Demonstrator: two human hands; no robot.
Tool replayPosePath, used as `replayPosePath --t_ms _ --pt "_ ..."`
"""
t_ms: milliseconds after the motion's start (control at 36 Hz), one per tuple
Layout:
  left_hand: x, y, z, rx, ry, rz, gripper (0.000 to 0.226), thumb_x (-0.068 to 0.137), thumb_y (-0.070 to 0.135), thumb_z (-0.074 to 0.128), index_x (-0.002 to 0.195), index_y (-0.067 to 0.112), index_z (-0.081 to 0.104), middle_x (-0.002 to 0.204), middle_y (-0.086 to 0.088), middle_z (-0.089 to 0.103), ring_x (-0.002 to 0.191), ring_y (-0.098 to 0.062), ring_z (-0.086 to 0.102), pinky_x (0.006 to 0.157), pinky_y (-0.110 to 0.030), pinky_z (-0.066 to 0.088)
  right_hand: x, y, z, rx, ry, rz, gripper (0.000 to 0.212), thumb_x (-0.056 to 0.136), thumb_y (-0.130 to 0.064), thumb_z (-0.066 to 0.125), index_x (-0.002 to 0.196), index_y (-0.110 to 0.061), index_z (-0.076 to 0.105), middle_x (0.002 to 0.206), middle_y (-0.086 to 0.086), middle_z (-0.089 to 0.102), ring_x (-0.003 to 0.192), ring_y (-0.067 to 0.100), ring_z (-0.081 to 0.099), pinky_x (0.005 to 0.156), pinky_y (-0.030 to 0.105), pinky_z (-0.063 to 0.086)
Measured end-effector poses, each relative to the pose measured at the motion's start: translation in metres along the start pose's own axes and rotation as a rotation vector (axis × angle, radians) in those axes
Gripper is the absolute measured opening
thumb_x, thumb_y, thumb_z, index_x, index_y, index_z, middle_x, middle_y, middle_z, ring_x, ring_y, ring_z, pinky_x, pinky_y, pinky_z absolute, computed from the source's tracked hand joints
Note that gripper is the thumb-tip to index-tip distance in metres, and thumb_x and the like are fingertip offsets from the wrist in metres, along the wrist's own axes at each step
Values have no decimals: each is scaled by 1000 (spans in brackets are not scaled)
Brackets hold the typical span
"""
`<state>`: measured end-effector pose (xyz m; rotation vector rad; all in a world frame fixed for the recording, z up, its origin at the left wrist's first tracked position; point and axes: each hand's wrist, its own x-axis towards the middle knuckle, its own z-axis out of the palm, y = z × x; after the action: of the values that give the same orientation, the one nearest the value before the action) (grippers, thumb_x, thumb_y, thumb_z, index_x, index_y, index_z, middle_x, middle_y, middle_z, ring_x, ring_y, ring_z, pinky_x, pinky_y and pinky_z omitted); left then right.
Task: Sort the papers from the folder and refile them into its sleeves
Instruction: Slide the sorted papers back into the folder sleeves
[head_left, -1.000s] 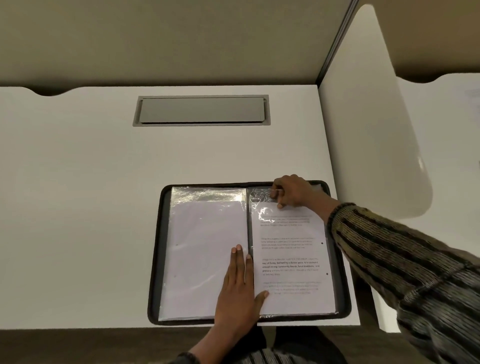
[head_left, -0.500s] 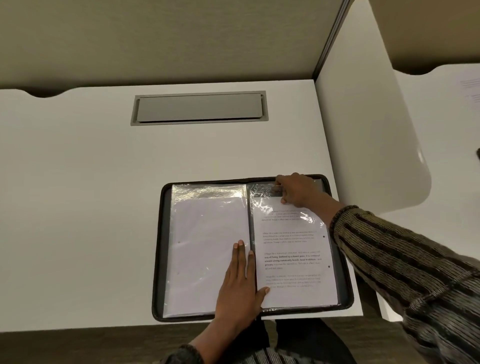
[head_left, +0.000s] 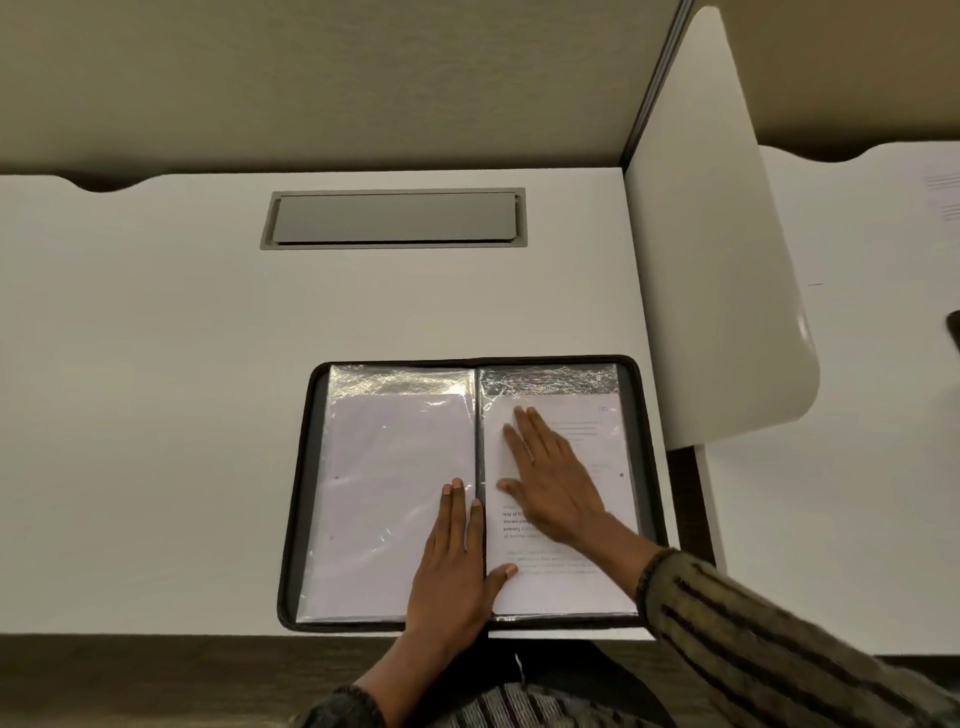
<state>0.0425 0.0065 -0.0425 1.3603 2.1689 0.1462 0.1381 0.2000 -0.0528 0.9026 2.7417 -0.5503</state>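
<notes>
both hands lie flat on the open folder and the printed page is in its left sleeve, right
Not quite. The head view shows the printed page in the right sleeve, under the right hand; the left sleeve holds a blank-looking sheet. Both hands do lie flat on the open folder.

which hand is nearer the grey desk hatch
Right. The right hand lies flat on the printed page below the hatch; the left hand rests lower, along the folder's spine.
</notes>
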Motion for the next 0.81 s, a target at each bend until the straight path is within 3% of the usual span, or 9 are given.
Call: replayPosePath --t_ms 83,306,361,417,472,528,611,722,806 --pt "4 5 4 19 -4 -50 104 101 65 50 167 22 -17 165 7 -45 155 -13 -37 127 -34 0 -14 16 15 25 73 39 86 106 -65 29 167 -14 -5 173 5 -22 159 20 -23 131 43 -1" --pt "6 15 -2 15 -40 -98 105 100 62 55 168 22 -15 166 6 -43 156 -14 -35 126 -34 -2 -41 82 9 106 105 182 90 105 -68 29 166 -15 -12 171 -1 -30 158 16 -24 132 46 5" --pt "8 15 -7 8 -39 -96 104 98 62 60 169 25 -6 171 6 -34 159 -16 -27 126 -36 1 -48 92 7 105 96 180 90 105 -70 25 166 -15 -11 171 -1 -29 159 16 -23 132 47 6" --pt "10 15 -17 -17 -18 -90 90 98 58 62 168 25 15 177 3 -14 163 -19 -10 131 -44 14 -53 96 6 78 77 179 92 102 -73 20 166 -14 -9 171 1 -29 159 17 -23 132 48 8" --pt "12 10 -28 -91 90 -126 67 99 54 63 156 24 43 174 0 13 161 -23 13 125 -49 35 -55 93 3 98 84 216 96 98 -77 17 167 -13 -4 172 4 -27 159 20 -24 132 48 6" --pt "15 0 -38 -126 261 -218 51 98 50 68 138 20 60 164 -4 34 151 -26 32 116 -47 43 -58 84 1 94 111 240 97 97 -78 18 167 -13 1 172 8 -25 159 24 -22 131 49 6" --pt "22 -27 -49 -121 427 -422 47 95 45 72 129 13 64 152 -10 46 142 -32 39 114 -50 40 -62 61 -1 62 103 201 95 100 -77 27 168 -14 3 172 11 -24 159 28 -22 131 51 5" --pt "25 -66 -55 -83 406 -640 68 91 51 76 132 0 61 141 -23 53 135 -41 44 117 -53 36 -70 16 -4 111 -2 68 94 102 -68 42 167 -20 -4 168 7 -34 156 25 -31 126 43 -7" --pt "23 -83 -58 -138 399 -679 70 88 48 81 131 -2 59 135 -25 55 128 -44 48 112 -57 42 -71 -23 -2 104 -81 -10 89 104 -57 49 167 -21 -2 169 10 -33 157 28 -28 130 46 -1"
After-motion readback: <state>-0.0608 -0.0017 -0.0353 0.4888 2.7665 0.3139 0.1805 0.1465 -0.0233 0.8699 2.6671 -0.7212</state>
